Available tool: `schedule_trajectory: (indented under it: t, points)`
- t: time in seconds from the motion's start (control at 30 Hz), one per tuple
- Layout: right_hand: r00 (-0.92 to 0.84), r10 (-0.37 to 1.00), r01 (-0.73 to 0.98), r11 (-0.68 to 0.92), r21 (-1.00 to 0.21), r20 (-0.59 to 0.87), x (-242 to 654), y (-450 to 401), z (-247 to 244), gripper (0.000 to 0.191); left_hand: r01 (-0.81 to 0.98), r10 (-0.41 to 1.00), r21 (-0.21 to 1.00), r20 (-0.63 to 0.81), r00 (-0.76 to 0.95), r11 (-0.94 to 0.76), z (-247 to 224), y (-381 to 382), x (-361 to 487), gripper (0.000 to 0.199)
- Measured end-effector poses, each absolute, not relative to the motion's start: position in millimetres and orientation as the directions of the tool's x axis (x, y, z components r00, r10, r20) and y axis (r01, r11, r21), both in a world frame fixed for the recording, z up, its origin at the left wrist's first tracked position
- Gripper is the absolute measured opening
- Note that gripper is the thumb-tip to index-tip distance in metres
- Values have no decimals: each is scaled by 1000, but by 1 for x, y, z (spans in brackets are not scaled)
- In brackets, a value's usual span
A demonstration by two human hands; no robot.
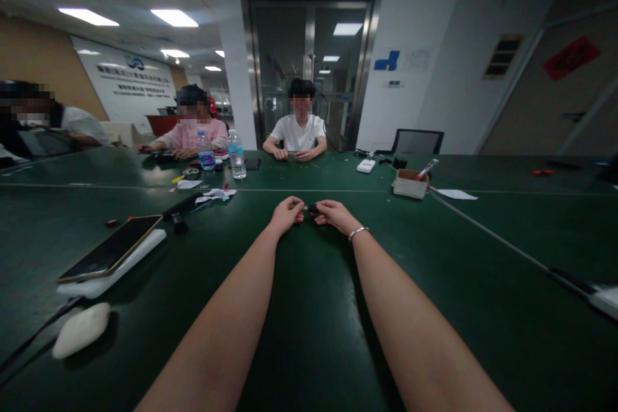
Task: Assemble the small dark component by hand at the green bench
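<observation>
Both arms reach forward over the dark green table (309, 309), and the hands almost meet above its middle. Between thumb and fingers, my right hand (333, 214) pinches a small black object (313, 208) with a pale tip pointing left; its kind is too small to tell. My left hand (288, 215) is closed in a pinch right at that tip. Whether it grips the tip or a separate tiny piece, I cannot tell. A silver bracelet (358, 232) circles my right wrist.
On the left lie a phone (113, 248) on a white box, a pale stone-like object (82, 329) and crumpled paper (217, 195). Two water bottles (236, 156) stand farther back. A small box (410, 185) sits at right. Across the table sits a person (298, 132); others are at left.
</observation>
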State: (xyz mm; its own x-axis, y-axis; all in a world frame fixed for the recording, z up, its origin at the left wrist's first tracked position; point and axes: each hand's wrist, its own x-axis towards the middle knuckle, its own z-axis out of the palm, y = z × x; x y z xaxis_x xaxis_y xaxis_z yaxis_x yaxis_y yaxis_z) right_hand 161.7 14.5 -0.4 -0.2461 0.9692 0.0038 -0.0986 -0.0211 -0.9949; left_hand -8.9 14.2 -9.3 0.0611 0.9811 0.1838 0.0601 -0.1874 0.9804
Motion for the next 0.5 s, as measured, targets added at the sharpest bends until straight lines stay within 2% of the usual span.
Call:
schedule_trajectory:
  t: [0.23,0.4,0.5]
  points:
    - [-238,971,-91,-24,-996,-2,162,13,0,6,72,979,982,168,118,-177,-16,21,-12,19]
    - [-245,970,-88,-31,-996,-9,162,12,1,4,56,981,981,181,68,-185,-12,17,-11,18]
    - [-238,971,-88,-30,-996,-8,162,13,1,4,32,984,984,175,38,-176,-10,15,-9,24]
